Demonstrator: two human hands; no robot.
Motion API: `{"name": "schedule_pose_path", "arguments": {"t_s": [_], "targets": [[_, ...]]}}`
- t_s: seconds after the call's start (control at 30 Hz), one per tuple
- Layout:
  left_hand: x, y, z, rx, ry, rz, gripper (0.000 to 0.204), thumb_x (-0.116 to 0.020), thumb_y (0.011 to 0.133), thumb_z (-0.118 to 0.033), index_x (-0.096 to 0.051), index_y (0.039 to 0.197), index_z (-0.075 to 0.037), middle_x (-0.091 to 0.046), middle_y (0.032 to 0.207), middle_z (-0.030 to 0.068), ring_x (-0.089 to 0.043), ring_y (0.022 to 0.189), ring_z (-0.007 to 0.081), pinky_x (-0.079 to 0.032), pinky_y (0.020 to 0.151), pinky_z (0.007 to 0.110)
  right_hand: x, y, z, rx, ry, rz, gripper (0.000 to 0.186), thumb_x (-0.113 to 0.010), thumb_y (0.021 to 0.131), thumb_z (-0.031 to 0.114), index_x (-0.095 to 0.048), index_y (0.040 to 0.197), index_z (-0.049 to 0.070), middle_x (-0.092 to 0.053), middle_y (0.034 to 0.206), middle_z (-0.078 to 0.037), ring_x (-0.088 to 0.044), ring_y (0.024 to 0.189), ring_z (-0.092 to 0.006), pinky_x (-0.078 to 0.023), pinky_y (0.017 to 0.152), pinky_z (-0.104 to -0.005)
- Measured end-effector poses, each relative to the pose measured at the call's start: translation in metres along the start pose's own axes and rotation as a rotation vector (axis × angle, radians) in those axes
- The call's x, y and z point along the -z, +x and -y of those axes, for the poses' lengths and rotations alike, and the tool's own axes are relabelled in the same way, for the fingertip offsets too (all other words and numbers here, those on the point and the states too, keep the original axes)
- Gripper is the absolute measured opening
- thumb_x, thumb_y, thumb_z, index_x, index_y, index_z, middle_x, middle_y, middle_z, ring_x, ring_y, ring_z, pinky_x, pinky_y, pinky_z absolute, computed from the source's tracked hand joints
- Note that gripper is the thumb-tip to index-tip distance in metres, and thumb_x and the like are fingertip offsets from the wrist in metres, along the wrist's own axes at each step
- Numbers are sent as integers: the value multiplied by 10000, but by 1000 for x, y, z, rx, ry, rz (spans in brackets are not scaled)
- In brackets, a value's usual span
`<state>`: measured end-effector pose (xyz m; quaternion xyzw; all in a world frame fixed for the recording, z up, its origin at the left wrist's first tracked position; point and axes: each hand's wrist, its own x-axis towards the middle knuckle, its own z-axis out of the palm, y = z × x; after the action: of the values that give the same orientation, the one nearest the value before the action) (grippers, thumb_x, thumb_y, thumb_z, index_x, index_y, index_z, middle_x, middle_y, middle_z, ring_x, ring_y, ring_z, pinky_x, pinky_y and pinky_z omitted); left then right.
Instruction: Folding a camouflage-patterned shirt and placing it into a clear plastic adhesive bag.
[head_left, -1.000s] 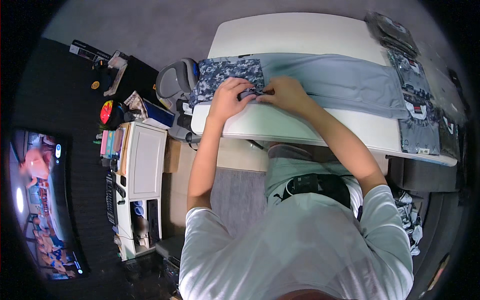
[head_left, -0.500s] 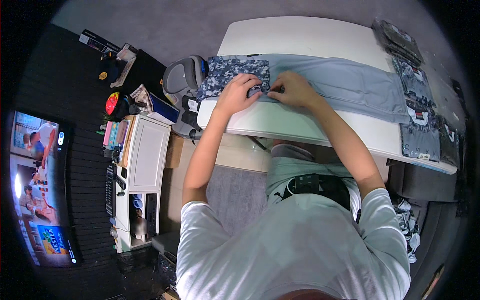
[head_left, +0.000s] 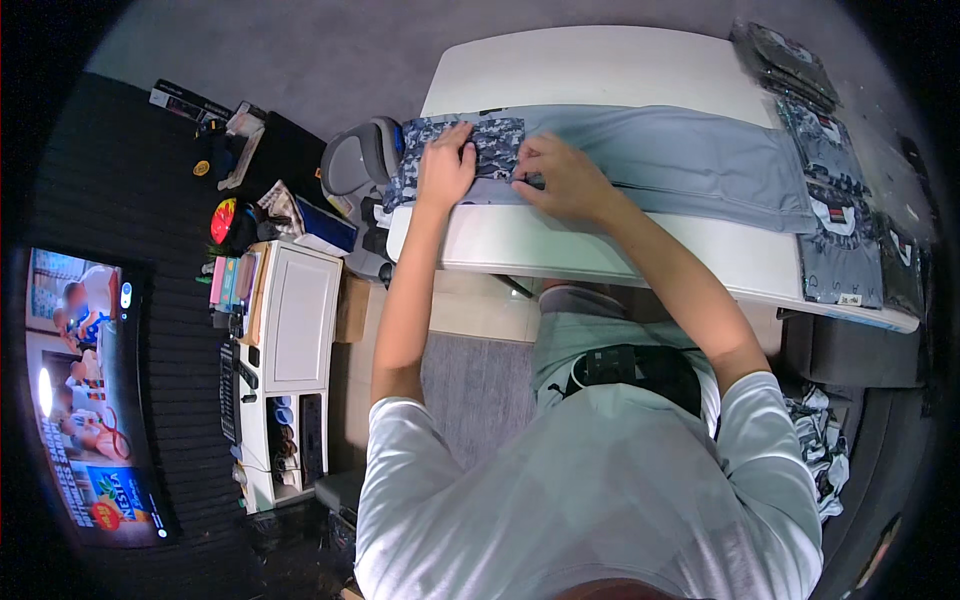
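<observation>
A folded blue-grey camouflage garment (head_left: 497,140) lies at the left end of the white table, on top of a long grey garment that looks like trousers (head_left: 700,160). My left hand (head_left: 446,170) rests flat on the camouflage cloth, fingers stretched toward its far edge and thumb apart. At the right edge of the camouflage garment, my right hand (head_left: 562,178) has its fingers curled in and pinches the cloth near the near corner. The grey garment stretches out to the right, smooth, with a few creases along its length.
The white table (head_left: 590,65) has packed camouflage shirts (head_left: 840,240) and a stack of bagged clothes (head_left: 790,65) at its right end. A grey chair (head_left: 352,160) stands by the left end. Farther left are a white cabinet (head_left: 300,310) and a lit screen (head_left: 90,390).
My left hand has slid left and away from me over the camouflage cloth, and its fingers have straightened. My right hand has shifted slightly left. The view has tilted a little.
</observation>
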<state>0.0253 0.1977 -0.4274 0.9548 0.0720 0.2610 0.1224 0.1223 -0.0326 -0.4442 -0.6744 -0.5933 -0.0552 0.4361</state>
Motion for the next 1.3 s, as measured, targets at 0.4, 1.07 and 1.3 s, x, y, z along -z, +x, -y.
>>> {"name": "schedule_pose_path", "arguments": {"t_s": [0.4, 1.07, 1.3], "targets": [[-34, 3, 27, 130, 315, 274, 754, -405, 960, -670, -384, 1543, -193, -298, 1626, 113, -228, 1513, 342, -175, 1182, 609, 13, -13, 6, -125, -251, 56, 521, -609, 935, 391, -590, 1353, 80, -478, 1497, -183, -387, 1415, -411, -326, 1159, -483], [-17, 3, 15, -25, 2, -74, 518, -552, 984, -392, -579, 1370, -48, -515, 1456, 211, -418, 1397, 416, -291, 1148, 553, 272, -162, -72, -1352, -949, -11, 596, -546, 952, 532, -669, 1189, -1, -654, 1229, -265, -627, 1163, -426, -494, 993, -496], [-20, 0, 6, -23, -11, -14, 536, -588, 961, -397, -564, 1398, -88, -488, 1490, 186, -382, 1428, 394, -271, 1162, 565, 291, -181, -106, -1306, -825, -87, 579, -580, 943, 470, -614, 1220, -38, -623, 1231, -317, -587, 1196, -462, -470, 1001, -510]]}}
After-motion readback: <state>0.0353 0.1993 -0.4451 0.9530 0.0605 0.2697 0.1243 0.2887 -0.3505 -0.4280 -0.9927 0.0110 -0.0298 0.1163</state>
